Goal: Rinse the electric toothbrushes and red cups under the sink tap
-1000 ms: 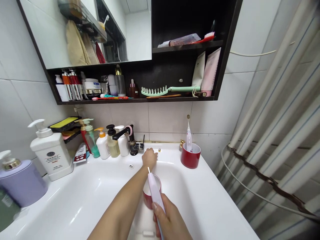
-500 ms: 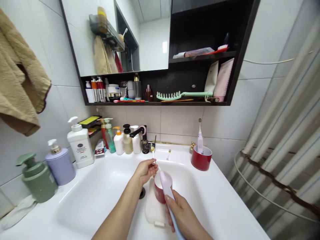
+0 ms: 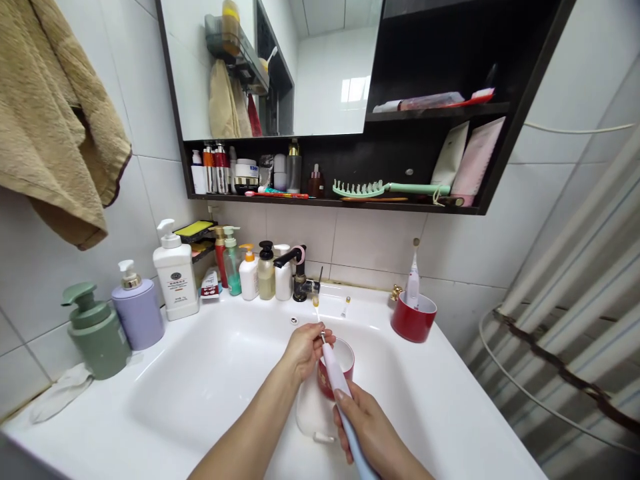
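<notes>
I can read no wording with certainty from here. The white pump bottle (image 3: 176, 280) bears a round dark emblem above lines of dark print, too small to make out. I note pale characters on the dark-red panel of the small package (image 3: 211, 284) beside it, not legible to me. On the shelf, the white-lidded jar (image 3: 247, 175) carries blue lettering, likewise unresolved at this view's sharpness.
</notes>
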A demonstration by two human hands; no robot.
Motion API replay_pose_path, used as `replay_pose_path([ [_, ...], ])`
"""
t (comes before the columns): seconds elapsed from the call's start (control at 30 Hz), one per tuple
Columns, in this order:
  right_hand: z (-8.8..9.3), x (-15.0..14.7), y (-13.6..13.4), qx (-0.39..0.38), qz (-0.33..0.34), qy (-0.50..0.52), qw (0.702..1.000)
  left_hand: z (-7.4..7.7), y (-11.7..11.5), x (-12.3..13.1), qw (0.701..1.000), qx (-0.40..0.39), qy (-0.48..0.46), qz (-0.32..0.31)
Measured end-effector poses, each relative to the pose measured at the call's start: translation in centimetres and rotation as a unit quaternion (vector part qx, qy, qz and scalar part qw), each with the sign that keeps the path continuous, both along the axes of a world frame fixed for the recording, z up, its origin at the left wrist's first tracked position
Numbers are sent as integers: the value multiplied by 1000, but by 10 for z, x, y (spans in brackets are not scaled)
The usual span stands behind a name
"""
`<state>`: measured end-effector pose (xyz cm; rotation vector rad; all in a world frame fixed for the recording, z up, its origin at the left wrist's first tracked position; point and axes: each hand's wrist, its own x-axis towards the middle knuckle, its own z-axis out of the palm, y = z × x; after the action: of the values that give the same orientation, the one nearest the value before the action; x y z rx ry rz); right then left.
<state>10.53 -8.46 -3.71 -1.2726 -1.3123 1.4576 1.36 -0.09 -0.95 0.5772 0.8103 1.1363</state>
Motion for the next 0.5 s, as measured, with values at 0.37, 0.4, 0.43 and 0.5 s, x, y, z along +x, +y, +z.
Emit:
replay_pose_path([
  [0.37, -3, 2, -1, -4, -57, -3, 998, -3, -7, 11, 998, 30, 47, -42],
  [0.4, -2, 2, -1, 2, -60, -1, 998, -3, -7, 12, 997, 30, 51, -48],
  [0.43, -2, 2, -1, 3, -64, 3, 998, -3, -8, 13, 997, 30, 54, -52],
  [0.5, 0, 1, -1, -6, -70, 21, 997, -3, -8, 14, 996, 34, 56, -55],
])
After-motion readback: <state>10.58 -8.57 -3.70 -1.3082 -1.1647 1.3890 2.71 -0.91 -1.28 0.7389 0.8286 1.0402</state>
